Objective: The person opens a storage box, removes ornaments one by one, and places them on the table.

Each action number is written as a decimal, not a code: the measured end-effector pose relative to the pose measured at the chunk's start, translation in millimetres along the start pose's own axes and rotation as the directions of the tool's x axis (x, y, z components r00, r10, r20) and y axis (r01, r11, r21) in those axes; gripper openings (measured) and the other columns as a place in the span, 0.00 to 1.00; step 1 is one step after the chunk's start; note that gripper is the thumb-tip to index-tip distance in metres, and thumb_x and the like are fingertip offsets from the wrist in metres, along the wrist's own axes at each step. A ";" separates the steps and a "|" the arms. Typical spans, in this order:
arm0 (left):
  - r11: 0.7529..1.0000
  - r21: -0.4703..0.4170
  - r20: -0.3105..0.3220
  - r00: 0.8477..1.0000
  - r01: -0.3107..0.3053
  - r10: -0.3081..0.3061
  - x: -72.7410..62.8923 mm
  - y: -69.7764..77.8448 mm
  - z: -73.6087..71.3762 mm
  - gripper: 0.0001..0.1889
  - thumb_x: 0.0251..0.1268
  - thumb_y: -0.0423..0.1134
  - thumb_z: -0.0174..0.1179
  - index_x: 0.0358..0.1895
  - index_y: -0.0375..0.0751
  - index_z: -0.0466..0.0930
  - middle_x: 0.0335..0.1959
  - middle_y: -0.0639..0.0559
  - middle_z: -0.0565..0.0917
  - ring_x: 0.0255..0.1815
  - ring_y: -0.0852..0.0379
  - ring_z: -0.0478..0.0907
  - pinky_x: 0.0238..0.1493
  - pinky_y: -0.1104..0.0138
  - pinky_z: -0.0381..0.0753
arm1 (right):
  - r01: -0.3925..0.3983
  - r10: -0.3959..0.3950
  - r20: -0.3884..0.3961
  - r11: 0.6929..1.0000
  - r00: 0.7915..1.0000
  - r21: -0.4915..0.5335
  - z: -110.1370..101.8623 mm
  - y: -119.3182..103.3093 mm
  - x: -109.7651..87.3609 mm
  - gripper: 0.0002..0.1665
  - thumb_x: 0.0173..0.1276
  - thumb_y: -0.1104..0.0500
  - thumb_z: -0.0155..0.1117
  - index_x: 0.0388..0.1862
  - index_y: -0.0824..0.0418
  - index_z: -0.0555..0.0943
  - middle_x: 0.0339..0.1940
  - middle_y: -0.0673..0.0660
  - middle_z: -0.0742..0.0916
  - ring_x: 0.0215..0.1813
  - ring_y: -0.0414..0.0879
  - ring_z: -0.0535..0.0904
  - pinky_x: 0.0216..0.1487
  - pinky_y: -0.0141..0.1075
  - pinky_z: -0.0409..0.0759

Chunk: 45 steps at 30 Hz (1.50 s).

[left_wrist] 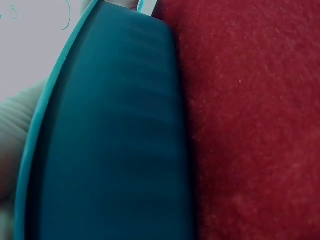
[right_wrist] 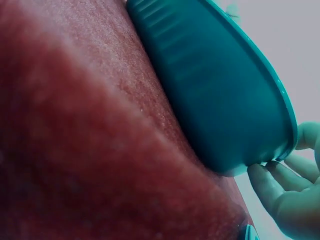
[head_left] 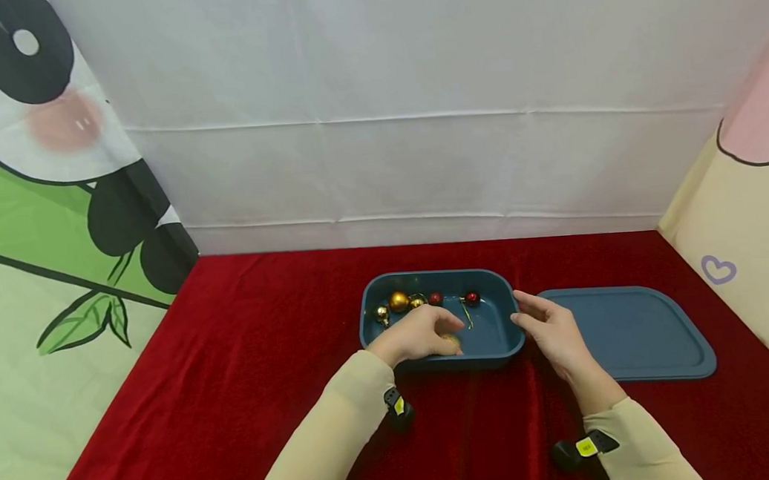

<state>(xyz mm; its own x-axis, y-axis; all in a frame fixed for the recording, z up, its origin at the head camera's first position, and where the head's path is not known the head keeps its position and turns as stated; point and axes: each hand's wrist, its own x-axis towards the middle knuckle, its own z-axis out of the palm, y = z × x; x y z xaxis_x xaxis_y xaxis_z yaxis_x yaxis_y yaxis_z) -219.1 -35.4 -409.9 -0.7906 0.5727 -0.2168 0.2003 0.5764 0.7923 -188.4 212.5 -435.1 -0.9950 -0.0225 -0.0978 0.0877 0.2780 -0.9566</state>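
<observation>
Inside the blue box, a gold ornament was pinched by the left hand. The box's right end was gripped by the right hand.

On the worktop we have the box, its lid lying just to the right. Inside, we find several small balls along the far side, left of centre, and a stemmed ball to their right. We see the left grip inside over the near wall, the right grip touching the right end.
</observation>
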 end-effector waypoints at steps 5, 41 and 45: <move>0.997 0.081 -0.029 1.000 0.014 -0.012 -1.9 0.6 -1.7 0.24 0.53 0.40 0.70 0.55 0.41 0.79 0.54 0.49 0.82 0.50 0.57 0.78 0.54 0.65 0.77 | -0.010 0.010 0.006 0.999 1.000 0.050 0.7 1.4 -0.1 0.35 0.69 0.53 0.58 0.72 0.60 0.62 0.69 0.65 0.71 0.50 0.29 0.77 0.45 0.24 0.78; 0.999 -0.030 -0.313 0.950 -0.019 0.009 -17.9 -3.0 -9.1 0.26 0.54 0.46 0.69 0.56 0.40 0.79 0.52 0.49 0.81 0.52 0.51 0.77 0.50 0.62 0.79 | -0.004 0.001 0.026 0.991 1.000 0.131 1.6 4.3 2.0 0.33 0.70 0.54 0.57 0.70 0.66 0.64 0.65 0.69 0.73 0.47 0.32 0.81 0.45 0.27 0.80; 0.998 -0.044 -0.343 0.939 -0.038 0.021 -21.7 -4.9 -10.6 0.25 0.54 0.45 0.69 0.56 0.39 0.79 0.53 0.48 0.80 0.53 0.50 0.78 0.51 0.61 0.79 | -0.002 -0.002 0.028 0.991 1.000 0.137 0.8 5.2 1.0 0.34 0.70 0.54 0.57 0.70 0.66 0.63 0.65 0.69 0.73 0.46 0.32 0.81 0.45 0.27 0.80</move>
<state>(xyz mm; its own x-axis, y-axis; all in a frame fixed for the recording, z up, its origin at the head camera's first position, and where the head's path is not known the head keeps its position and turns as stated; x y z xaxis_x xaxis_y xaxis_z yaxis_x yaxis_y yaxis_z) -209.2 -56.8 -403.0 -0.9367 0.3501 0.0084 0.2048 0.5282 0.8241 -188.9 213.2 -440.4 -0.9933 -0.0498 -0.1039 0.0958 0.1437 -0.9850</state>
